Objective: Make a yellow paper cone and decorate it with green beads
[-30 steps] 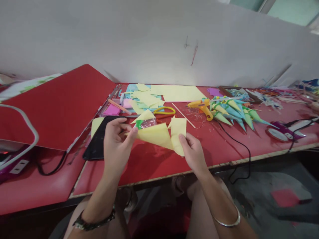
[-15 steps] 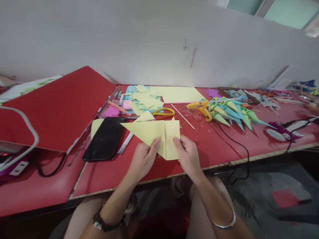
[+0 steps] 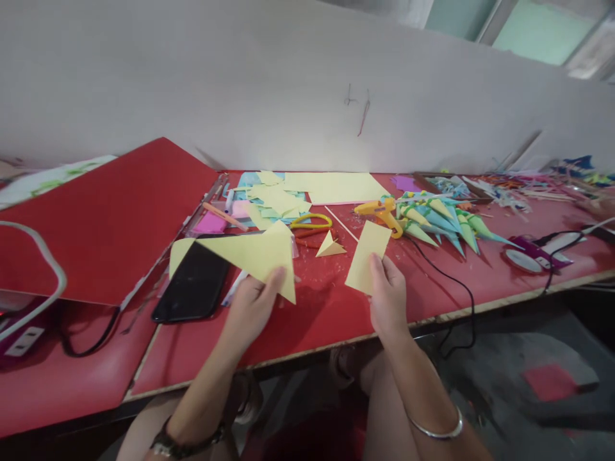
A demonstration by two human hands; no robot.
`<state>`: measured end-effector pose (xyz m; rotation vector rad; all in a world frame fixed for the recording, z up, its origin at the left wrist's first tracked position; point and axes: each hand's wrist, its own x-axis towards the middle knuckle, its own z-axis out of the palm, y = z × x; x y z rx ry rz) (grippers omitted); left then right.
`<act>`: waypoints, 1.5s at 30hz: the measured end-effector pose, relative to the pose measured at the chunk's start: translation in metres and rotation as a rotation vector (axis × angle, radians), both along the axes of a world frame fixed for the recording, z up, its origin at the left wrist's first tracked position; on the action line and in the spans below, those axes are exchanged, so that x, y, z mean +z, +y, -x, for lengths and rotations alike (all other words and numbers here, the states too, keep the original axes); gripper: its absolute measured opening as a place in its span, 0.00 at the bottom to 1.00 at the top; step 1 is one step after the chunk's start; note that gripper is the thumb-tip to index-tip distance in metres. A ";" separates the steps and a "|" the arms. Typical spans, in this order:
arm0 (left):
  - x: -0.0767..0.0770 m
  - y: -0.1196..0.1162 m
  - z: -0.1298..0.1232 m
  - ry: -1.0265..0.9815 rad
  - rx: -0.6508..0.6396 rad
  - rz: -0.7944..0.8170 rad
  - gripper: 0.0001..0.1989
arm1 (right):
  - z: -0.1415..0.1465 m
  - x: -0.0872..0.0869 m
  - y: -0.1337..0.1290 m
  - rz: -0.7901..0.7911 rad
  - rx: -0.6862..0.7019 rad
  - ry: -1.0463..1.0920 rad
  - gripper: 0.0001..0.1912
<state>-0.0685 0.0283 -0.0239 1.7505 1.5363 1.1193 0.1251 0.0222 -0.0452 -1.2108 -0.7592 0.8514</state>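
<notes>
Nearest me, a dark bracelet (image 3: 166, 444) sits on my left wrist and a silver bangle (image 3: 442, 436) on my right forearm. My left hand (image 3: 252, 310) grips a triangular yellow paper (image 3: 262, 251), thumb on top, the other fingers mostly hidden below. My right hand (image 3: 390, 294) pinches a rectangular yellow strip (image 3: 367, 256) between thumb and fingers. The two pieces are apart, both in front of me above the red table (image 3: 321, 314).

Left of my left hand lies a black phone (image 3: 189, 291); in view, the triangle's pointed end overlaps its far part. A white pen (image 3: 233, 291) shows beside the phone. Farther off, between the held pieces, rests a small folded yellow paper (image 3: 329, 246), with a yellow loop handle (image 3: 310, 226) behind it. To the right are a yellow glue gun (image 3: 375, 209) and a pile of blue and yellow cones (image 3: 439, 214). Yellow scraps (image 3: 281, 201) and a large pale sheet (image 3: 343, 187) lie near the grey wall (image 3: 240, 83).
</notes>
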 end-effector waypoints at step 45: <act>-0.002 -0.002 0.001 0.797 -0.129 -0.030 0.17 | 0.033 0.058 0.053 -0.682 0.553 -1.331 0.07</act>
